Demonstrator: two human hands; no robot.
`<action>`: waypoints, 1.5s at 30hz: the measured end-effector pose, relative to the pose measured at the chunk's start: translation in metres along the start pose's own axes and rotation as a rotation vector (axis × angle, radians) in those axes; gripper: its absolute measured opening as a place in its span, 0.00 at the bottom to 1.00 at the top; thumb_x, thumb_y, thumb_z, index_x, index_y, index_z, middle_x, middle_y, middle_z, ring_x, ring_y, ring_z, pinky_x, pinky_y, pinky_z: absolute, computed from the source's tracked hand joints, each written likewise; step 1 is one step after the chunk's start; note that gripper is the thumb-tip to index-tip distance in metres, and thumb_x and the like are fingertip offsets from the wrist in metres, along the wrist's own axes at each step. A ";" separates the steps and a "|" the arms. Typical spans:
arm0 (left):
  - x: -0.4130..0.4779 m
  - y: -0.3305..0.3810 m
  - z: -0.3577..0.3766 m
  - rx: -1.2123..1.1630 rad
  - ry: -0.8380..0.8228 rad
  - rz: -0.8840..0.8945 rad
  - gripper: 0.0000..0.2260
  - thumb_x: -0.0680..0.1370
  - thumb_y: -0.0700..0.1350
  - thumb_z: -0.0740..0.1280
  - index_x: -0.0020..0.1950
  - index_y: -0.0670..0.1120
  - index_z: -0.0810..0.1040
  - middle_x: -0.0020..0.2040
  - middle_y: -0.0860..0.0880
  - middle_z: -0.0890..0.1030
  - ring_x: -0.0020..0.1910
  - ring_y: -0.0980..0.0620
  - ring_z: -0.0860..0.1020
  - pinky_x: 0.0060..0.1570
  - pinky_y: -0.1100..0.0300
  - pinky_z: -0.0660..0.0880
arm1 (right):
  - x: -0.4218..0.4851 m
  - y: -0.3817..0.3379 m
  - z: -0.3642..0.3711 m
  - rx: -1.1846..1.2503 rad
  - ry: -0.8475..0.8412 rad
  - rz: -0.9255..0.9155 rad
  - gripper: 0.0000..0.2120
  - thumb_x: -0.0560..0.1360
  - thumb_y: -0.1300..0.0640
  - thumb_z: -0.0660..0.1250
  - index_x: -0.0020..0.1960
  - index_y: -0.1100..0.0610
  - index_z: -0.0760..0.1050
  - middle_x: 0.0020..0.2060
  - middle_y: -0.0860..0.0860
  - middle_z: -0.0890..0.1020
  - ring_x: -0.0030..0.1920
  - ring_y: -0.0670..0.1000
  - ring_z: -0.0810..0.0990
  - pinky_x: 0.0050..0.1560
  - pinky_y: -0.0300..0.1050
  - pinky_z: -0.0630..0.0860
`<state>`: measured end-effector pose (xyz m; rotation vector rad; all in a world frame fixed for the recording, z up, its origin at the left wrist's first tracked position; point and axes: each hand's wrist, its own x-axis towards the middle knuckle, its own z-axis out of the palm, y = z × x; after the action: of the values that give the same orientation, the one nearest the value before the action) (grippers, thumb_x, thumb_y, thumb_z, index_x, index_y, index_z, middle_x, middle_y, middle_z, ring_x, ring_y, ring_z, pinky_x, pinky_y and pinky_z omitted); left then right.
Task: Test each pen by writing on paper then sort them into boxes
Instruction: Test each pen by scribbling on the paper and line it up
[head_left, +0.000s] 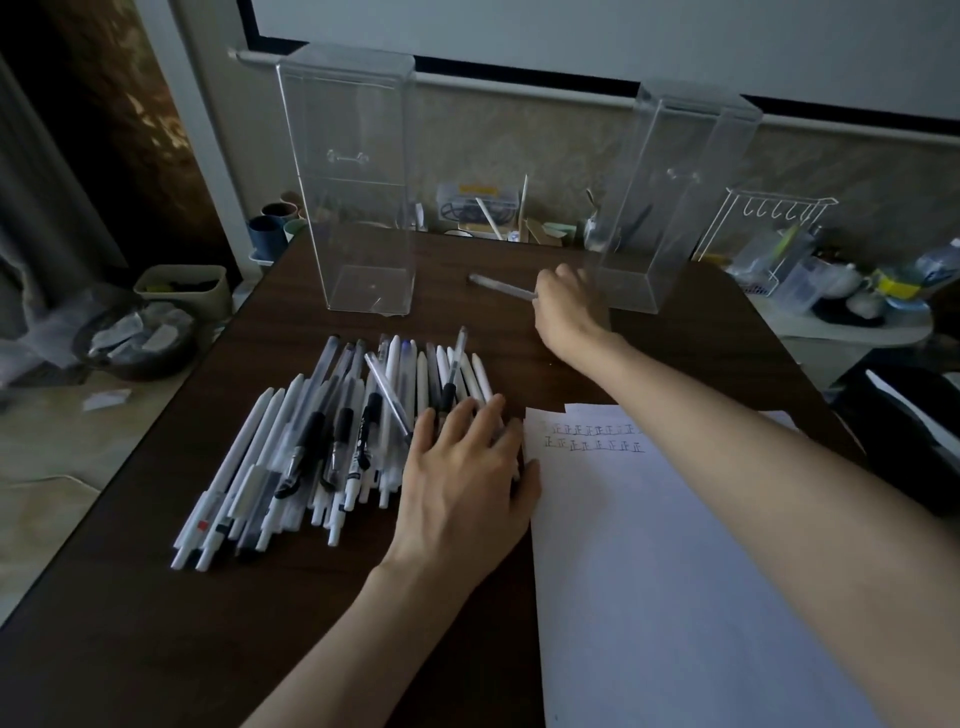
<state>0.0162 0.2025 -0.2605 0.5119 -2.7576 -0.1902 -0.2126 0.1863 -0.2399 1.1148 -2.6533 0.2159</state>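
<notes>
A dark brown wooden desk (208, 623) carries everything. Nearest, just to the right of the pile of pens, lies a white sheet of paper (675, 571). Its far edge bears two short rows of small handwritten marks.

The left hand (462, 483) rests palm-down on the right edge of the loose pile of white, clear and black-gripped pens (322, 441). Its fingers (491, 415) are straight and slightly spread, lying flat across the barrels and gripping none of them. The pens lie roughly side by side with their length running away from the viewer, and a few clear ones cross the others at a slant.

Beyond the pile and to its right, the right hand (566, 306) is stretched out over the desk and looks slightly blurred. Its fingers are curled round one end of a slim clear-barrelled pen (501, 287), which points leftward, back toward the line of the pile.

Straight behind the pile stands a tall clear acrylic box (358, 208), upright on the desk. A second tall clear acrylic box (660, 218) stands behind the pile and well to its right, just beside the right hand.

Past the desk's far edge, behind the pile, small stationery clutter lines the wall. A white wire rack (769, 218) stands far off to the right.
</notes>
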 end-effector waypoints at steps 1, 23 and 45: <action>0.000 0.000 0.000 0.001 0.003 0.002 0.20 0.75 0.55 0.56 0.57 0.46 0.80 0.62 0.46 0.77 0.61 0.46 0.74 0.60 0.45 0.70 | -0.008 0.001 -0.007 0.069 0.038 0.004 0.10 0.78 0.62 0.62 0.59 0.61 0.72 0.55 0.57 0.76 0.56 0.57 0.75 0.56 0.50 0.74; -0.010 0.040 -0.004 -0.161 0.144 0.404 0.16 0.79 0.52 0.58 0.52 0.43 0.78 0.40 0.48 0.77 0.38 0.46 0.76 0.37 0.54 0.71 | -0.202 0.068 -0.081 1.372 -0.357 -0.067 0.05 0.69 0.60 0.72 0.44 0.58 0.79 0.30 0.45 0.79 0.31 0.42 0.74 0.34 0.32 0.71; -0.011 0.045 -0.008 -0.321 0.039 0.155 0.24 0.74 0.69 0.49 0.56 0.51 0.66 0.27 0.54 0.67 0.25 0.49 0.71 0.25 0.60 0.64 | -0.194 0.087 -0.071 1.615 -0.449 -0.011 0.12 0.72 0.60 0.56 0.48 0.63 0.77 0.37 0.60 0.83 0.36 0.56 0.79 0.35 0.43 0.74</action>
<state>0.0139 0.2476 -0.2478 0.2143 -2.6409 -0.5664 -0.1319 0.3951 -0.2312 1.5396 -2.4366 2.6274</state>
